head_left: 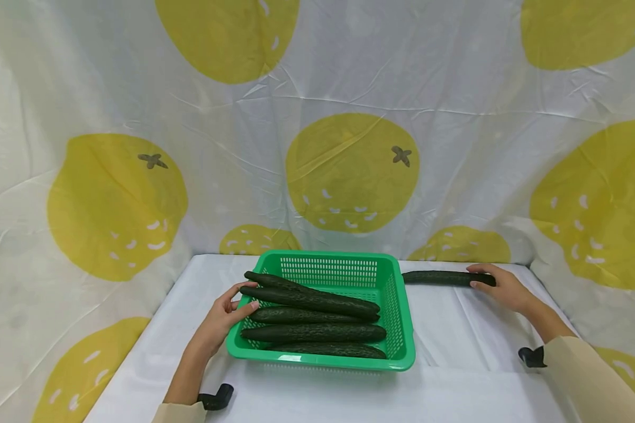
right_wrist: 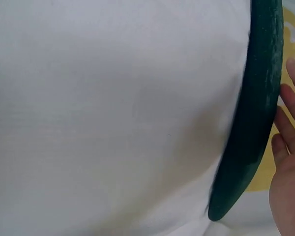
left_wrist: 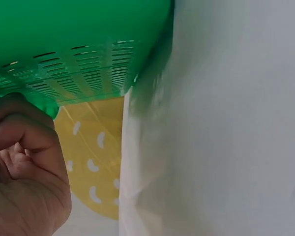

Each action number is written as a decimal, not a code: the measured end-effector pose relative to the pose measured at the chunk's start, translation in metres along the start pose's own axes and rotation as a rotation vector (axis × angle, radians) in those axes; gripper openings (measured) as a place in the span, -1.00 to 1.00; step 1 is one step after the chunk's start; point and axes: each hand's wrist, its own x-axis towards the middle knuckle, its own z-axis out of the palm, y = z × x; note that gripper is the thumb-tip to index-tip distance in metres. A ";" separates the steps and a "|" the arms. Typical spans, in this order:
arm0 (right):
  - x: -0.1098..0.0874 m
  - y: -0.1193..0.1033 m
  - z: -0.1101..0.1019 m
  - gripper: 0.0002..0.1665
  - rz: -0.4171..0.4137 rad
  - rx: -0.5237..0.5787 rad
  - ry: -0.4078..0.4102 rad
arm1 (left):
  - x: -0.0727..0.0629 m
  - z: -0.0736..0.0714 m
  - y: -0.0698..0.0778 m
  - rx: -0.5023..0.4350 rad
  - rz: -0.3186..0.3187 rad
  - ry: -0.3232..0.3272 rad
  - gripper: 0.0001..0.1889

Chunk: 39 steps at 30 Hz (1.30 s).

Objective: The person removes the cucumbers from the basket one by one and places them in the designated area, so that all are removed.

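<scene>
My left hand (head_left: 221, 317) clamps the basket (head_left: 349, 362) by its left rim, seemingly to steady it; the piled cucumbers (head_left: 317, 333) lean partly over that side. Its right wall separates them from the lone cucumber (head_left: 439, 278) on the table (head_left: 465, 341). My right hand (head_left: 503, 286) touches that one's end; whether it grips, I can't tell. Cloth (head_left: 465, 153) hangs behind.

Head cam high, facing forward-down; wrist cams close; head, left share basket (head_left: 323, 362).
</scene>
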 end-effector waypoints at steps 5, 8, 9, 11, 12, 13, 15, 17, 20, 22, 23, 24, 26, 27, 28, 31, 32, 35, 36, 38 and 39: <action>0.002 -0.007 0.000 -0.44 -0.024 -0.010 0.008 | 0.000 -0.002 0.006 0.009 -0.029 -0.024 -0.41; 0.005 -0.013 0.000 -0.45 -0.027 -0.013 0.010 | 0.000 -0.002 0.009 -0.010 -0.036 -0.042 -0.40; 0.006 -0.016 0.000 -0.44 -0.025 -0.014 0.007 | 0.000 -0.001 0.009 -0.024 -0.037 -0.044 -0.40; 0.010 -0.023 -0.001 -0.42 -0.024 -0.015 0.004 | 0.000 -0.001 0.008 -0.045 -0.032 -0.051 -0.39; 0.011 -0.028 -0.001 -0.41 -0.025 -0.011 0.001 | 0.000 -0.002 0.008 -0.060 -0.027 -0.057 -0.38; 0.013 -0.033 -0.002 -0.40 -0.028 -0.008 -0.001 | 0.000 -0.002 0.007 -0.081 -0.024 -0.058 -0.38; 0.015 -0.045 -0.003 -0.39 -0.034 0.005 0.000 | 0.000 -0.002 0.004 -0.116 -0.017 -0.061 -0.37; 0.018 -0.057 -0.003 -0.39 -0.045 0.032 0.006 | -0.001 -0.002 0.002 -0.139 -0.011 -0.062 -0.37; 0.020 -0.075 -0.002 -0.41 -0.063 0.072 0.028 | -0.001 -0.002 0.001 -0.155 -0.001 -0.065 -0.37; 0.022 -0.087 0.000 -0.44 -0.086 0.104 0.045 | -0.001 -0.002 0.001 -0.156 0.003 -0.066 -0.37; 0.023 -0.092 0.001 -0.45 -0.106 0.115 0.056 | -0.001 -0.002 0.002 -0.154 0.003 -0.066 -0.38; 0.025 -0.097 0.003 -0.46 -0.125 0.129 0.063 | -0.001 -0.003 0.002 -0.152 0.003 -0.068 -0.38; 0.028 -0.108 0.005 -0.48 -0.157 0.151 0.067 | -0.001 -0.003 0.003 -0.147 0.002 -0.068 -0.39; 0.030 -0.113 0.007 -0.49 -0.174 0.159 0.069 | 0.000 -0.003 0.003 -0.146 0.001 -0.068 -0.39; 0.032 -0.118 0.008 -0.50 -0.186 0.163 0.066 | 0.000 -0.003 0.003 -0.146 0.001 -0.070 -0.39; 0.038 -0.132 0.013 -0.50 -0.202 0.181 0.034 | 0.001 -0.004 0.003 -0.149 0.007 -0.080 -0.38; 0.041 -0.137 0.015 -0.50 -0.205 0.187 0.022 | 0.001 -0.004 0.003 -0.151 0.011 -0.084 -0.38; 0.047 -0.150 0.020 -0.46 -0.205 0.205 -0.015 | 0.001 -0.003 0.002 -0.159 0.018 -0.086 -0.37; 0.049 -0.154 0.021 -0.46 -0.210 0.215 -0.023 | 0.001 -0.002 0.002 -0.161 0.019 -0.085 -0.37; 0.052 -0.161 0.023 -0.45 -0.225 0.224 -0.033 | 0.002 -0.001 0.001 -0.166 0.017 -0.085 -0.36; 0.054 -0.165 0.024 -0.45 -0.232 0.227 -0.038 | 0.002 -0.001 0.000 -0.168 0.015 -0.085 -0.36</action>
